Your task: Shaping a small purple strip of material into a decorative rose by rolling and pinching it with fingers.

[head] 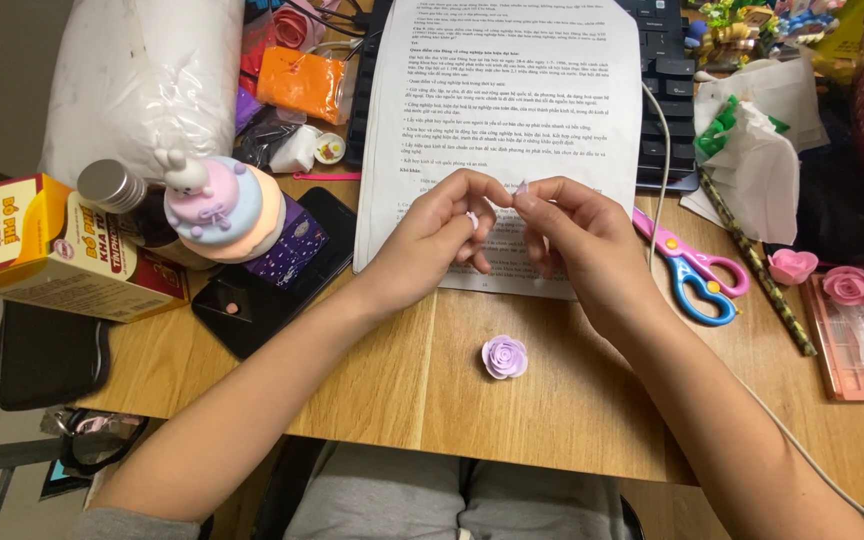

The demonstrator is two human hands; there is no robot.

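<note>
Right now, hands: both meet fingertip to fingertip over the printed sheet (512, 120).
Left hand (439, 232): fingers curled, thumb and forefinger pinching a tiny pale lilac bit of clay (472, 218).
Right hand (577, 232): fingers bunched, tips pinching a second small lilac piece (521, 187) just beside the left hand's tips.
Purple clay rose (504, 357): finished, lying on the bare wood near the person, below and between the two hands, touching neither.
Surface: a light wooden desk (422, 380), crowded toward its far edge.
Right side: pink and blue scissors (694, 272) just beside the right wrist, then two pink clay roses (822, 277).
Left side: a black phone (277, 275), a pastel bunny cake figure (220, 207), a yellow and red box (52, 250).
Far: a black keyboard (667, 95) under the sheet.
</note>
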